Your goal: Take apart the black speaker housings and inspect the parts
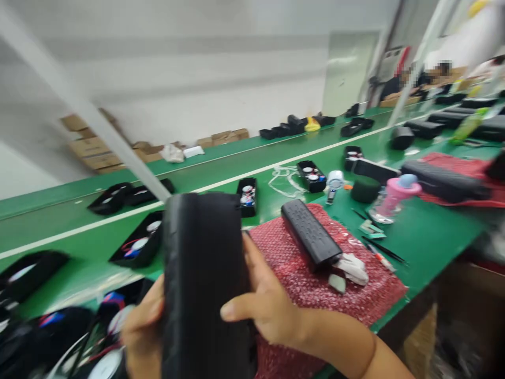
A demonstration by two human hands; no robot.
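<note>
Close to the camera, a long black speaker housing (205, 284) stands nearly upright between my hands. My left hand (144, 326) grips its left edge, the fingers partly hidden behind it. From the right, my right hand (268, 300) clasps the other side, with the thumb lying across the front face. Beyond my right hand, another black speaker (311, 234) with a patterned face lies on red bubble wrap (272, 252). A white cloth (354, 268) and a small pale block (336, 283) sit against its near end.
Open black housings with wires and round speaker drivers (140, 245) lie along the green bench (205, 181) and crowd the lower left. A pink-topped bottle (394, 197), a small handheld fan (334, 184) and thin tools (384, 250) stand or lie at right. A white post (90, 121) rises at left.
</note>
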